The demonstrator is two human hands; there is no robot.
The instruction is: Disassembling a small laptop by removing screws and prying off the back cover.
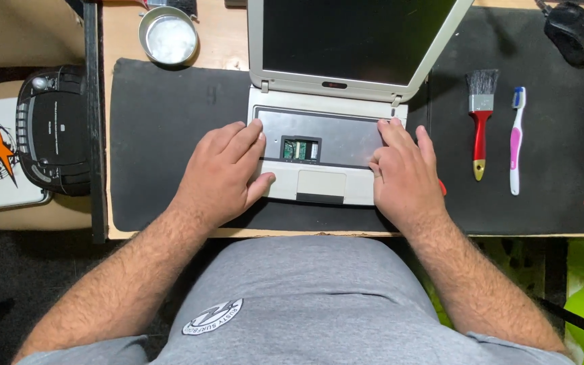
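A small silver laptop (332, 101) stands open on a black desk mat (157, 128), its screen dark. Its keyboard is off, leaving a bare grey tray (346, 135) with a small opening that shows green circuit parts (300, 149). My left hand (228, 169) lies flat on the laptop's left palm rest, fingers at the tray's left edge. Over the right palm rest sits my right hand (403, 172), fingertips touching the tray's right edge. Neither hand holds anything. A bit of red shows under my right hand; I cannot tell what it is.
A red-handled paintbrush (480, 122) and a pink and white toothbrush (516, 138) lie on the mat to the right. A black mouse (574, 30) sits at the back right, a round metal tin (168, 35) at the back left. A black CD radio (55, 128) stands left of the desk.
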